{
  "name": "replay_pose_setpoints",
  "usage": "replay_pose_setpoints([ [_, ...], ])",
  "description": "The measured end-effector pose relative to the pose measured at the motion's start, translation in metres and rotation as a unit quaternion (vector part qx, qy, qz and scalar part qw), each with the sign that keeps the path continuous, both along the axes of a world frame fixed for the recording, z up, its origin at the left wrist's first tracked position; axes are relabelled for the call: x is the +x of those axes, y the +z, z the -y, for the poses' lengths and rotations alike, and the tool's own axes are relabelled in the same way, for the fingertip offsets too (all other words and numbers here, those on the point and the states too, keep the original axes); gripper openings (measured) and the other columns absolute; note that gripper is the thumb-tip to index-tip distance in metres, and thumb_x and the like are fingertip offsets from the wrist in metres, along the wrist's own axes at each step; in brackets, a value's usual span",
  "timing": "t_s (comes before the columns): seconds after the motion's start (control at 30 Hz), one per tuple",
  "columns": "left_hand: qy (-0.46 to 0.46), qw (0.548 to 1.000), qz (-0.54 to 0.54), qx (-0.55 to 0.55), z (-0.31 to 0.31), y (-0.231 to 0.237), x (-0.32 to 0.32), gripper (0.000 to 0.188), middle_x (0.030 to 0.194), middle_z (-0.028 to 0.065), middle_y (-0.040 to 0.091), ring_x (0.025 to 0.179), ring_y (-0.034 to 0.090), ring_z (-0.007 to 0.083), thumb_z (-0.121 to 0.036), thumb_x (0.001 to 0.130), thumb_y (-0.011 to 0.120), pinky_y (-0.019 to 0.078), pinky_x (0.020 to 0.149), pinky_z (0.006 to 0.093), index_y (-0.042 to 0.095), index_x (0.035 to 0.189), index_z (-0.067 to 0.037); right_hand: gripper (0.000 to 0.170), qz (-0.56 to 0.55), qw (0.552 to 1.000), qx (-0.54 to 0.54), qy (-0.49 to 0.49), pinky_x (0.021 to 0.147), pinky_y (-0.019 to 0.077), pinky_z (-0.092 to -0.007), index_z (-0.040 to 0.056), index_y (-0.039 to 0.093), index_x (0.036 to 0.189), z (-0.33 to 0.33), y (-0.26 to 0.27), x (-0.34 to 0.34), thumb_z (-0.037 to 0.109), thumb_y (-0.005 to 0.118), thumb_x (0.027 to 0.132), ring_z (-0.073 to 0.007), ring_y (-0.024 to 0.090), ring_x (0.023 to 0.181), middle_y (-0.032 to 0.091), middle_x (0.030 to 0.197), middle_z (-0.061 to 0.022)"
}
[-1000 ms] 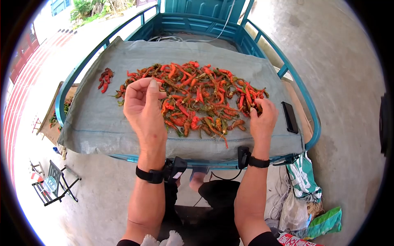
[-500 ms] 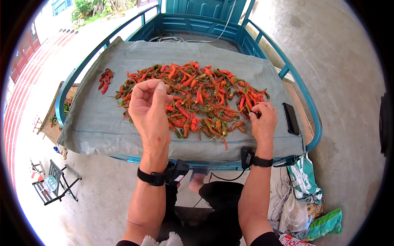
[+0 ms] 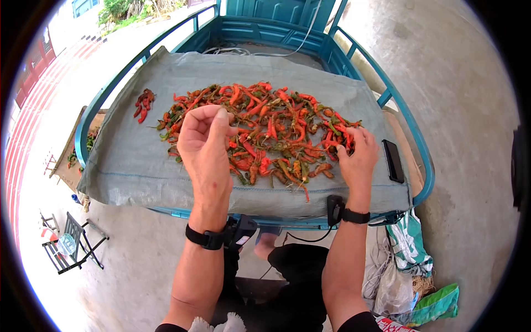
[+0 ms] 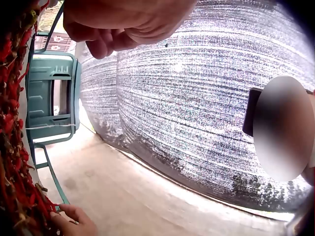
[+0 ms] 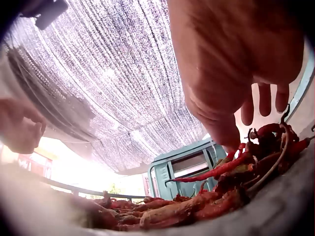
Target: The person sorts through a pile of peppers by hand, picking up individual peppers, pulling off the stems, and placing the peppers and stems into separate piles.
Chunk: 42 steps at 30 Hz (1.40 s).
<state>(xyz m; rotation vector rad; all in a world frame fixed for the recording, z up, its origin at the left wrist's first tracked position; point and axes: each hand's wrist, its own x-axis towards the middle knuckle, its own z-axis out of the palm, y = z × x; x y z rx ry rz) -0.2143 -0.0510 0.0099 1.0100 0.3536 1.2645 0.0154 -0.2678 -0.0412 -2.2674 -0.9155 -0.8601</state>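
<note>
A teal cart bed (image 3: 265,31) holds a loose white strap (image 3: 232,51) on its floor, and over its near part lies a grey sheet (image 3: 133,160) bearing one broad heap of red and green peppers (image 3: 271,127), too tangled to count, plus one small cluster of red peppers (image 3: 145,105) well apart at the left, and one black phone (image 3: 393,160) at the right. More peppers lie on a brown board (image 3: 63,171) outside the left rail. The left hand (image 3: 204,138) is raised above the heap, fingers curled with the thumb tip close to the index; whether anything is pinched there I cannot tell. The right hand (image 3: 359,155) is at the heap's right end; the right wrist view shows its thumb touching a red pepper (image 5: 211,172) and its other fingers fairly straight, with a wide gap between. Both wrist views show a glittering mesh canopy (image 4: 187,103) overhead, which the head view does not; only the head view shows one folding stool (image 3: 77,249) and three bags (image 3: 409,243) on the ground
</note>
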Motion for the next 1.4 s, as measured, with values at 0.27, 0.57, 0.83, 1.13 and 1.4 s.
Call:
replay_pose_setpoints([
  [0.27,-0.008,1.000,-0.020,0.002,0.003,-0.001,0.002,0.010,0.098,0.0039,0.073,0.080,0.066,0.0084,-0.009,0.103,0.073,0.0491,0.071,0.0218,0.068,0.110,-0.003,0.053,-0.077,0.993,-0.051,-0.069,0.108,0.0475,-0.0506,0.0181,0.071,0.126,-0.013,-0.014,0.014,0.018,0.090,0.076,-0.0408,0.059,0.124,0.065,0.134,-0.0128],
  [0.57,-0.018,0.999,-0.034,0.007,0.004,-0.004,0.004,0.013,0.101,0.0030,0.075,0.079,0.067,0.0052,-0.015,0.104,0.072,0.0474,0.069,0.0217,0.070,0.113,-0.006,0.031,-0.097,0.995,0.023,-0.024,0.084,0.0526,-0.0483,0.0092,0.070,0.102,0.009,-0.013,0.032,0.002,0.082,0.076,-0.0362,0.064,0.095,0.067,0.102,-0.0104],
  [0.83,-0.024,0.999,-0.026,0.007,0.004,-0.005,0.004,0.011,0.101,0.0028,0.075,0.079,0.066,0.0050,-0.015,0.104,0.073,0.0464,0.068,0.0212,0.071,0.112,-0.007,0.019,-0.086,0.981,0.172,-0.006,0.074,0.0512,-0.0422,0.0025,0.068,0.097,0.016,-0.002,0.027,-0.001,0.075,0.080,-0.0290,0.064,0.079,0.065,0.087,-0.0113],
  [1.13,-0.035,0.999,-0.017,-0.001,0.005,-0.006,0.006,0.013,0.101,0.0031,0.075,0.079,0.066,0.0050,-0.014,0.104,0.074,0.0462,0.068,0.0210,0.071,0.113,-0.006,0.029,-0.183,0.980,0.080,-0.005,0.085,0.0544,-0.0448,0.0064,0.068,0.108,0.029,-0.012,0.029,0.002,0.078,0.080,-0.0328,0.069,0.094,0.069,0.102,-0.0107],
  [1.4,-0.039,0.999,-0.018,-0.003,0.005,-0.006,0.007,0.011,0.101,0.0029,0.075,0.078,0.065,0.0049,-0.013,0.104,0.072,0.0464,0.068,0.0211,0.070,0.113,-0.006,0.040,-0.029,0.998,0.007,-0.062,0.095,0.0526,-0.0470,0.0083,0.070,0.113,0.027,0.002,0.006,0.003,0.084,0.076,-0.0346,0.066,0.110,0.071,0.112,-0.0110],
])
